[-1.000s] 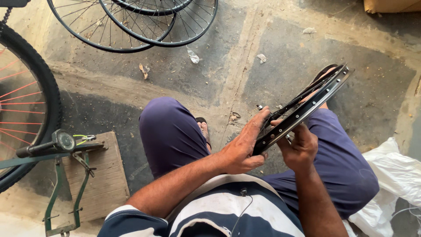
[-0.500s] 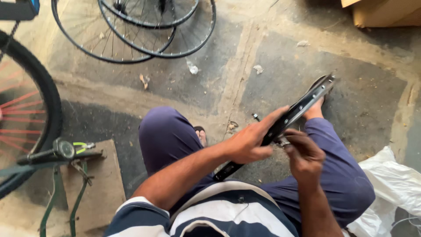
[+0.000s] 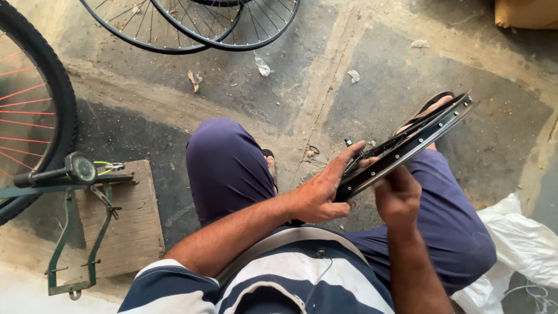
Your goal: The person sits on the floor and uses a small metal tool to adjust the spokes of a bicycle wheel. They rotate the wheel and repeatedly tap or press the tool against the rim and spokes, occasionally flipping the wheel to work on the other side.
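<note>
Over your lap, your left hand [image 3: 318, 196] clamps the black wheel rim [image 3: 407, 145]; your right hand [image 3: 398, 195] grips its lower edge.

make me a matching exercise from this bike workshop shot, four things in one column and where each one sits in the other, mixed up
Things:
1. black metal bicycle rim
2. green metal stand
3. white plastic bag
4. black tyre with red spokes

Places:
A. far left edge, upright
B. on the floor at the lower right, beside the person's leg
C. gripped between the left hand and the right hand
D. next to the wooden board at the lower left

Pairs: 1-C, 2-D, 3-B, 4-A
</note>
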